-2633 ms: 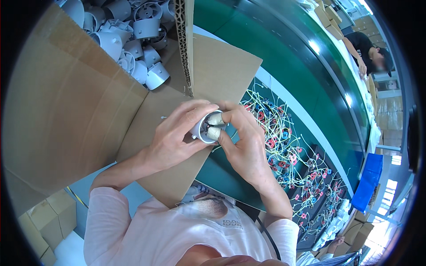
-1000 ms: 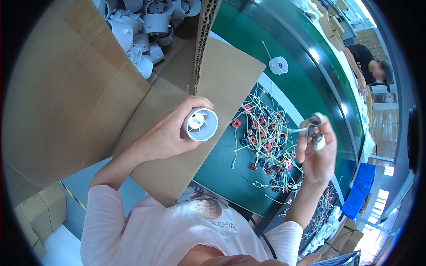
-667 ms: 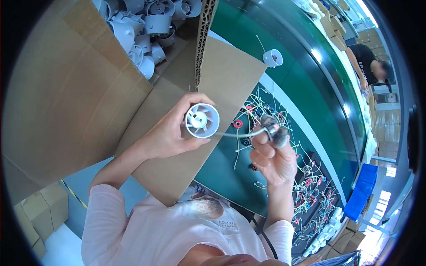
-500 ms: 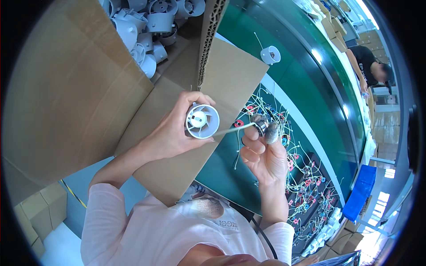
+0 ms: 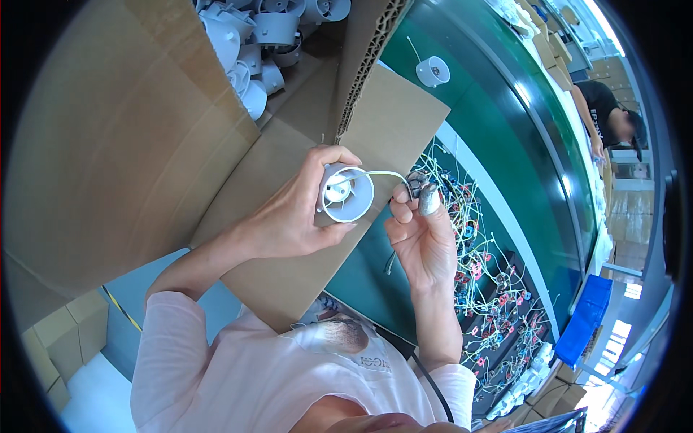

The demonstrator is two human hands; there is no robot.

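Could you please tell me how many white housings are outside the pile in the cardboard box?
2: one housing in the left hand, and a second housing on the green belt; others may be hidden.

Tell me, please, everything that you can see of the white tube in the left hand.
The white tube is short and round, plastic by its look, with a white hub inside and thin fins around it. Its open end faces up toward the camera, above a cardboard flap. The left hand grips its outside from the left. A pale wire from the right hand passes over its rim and appears to enter.
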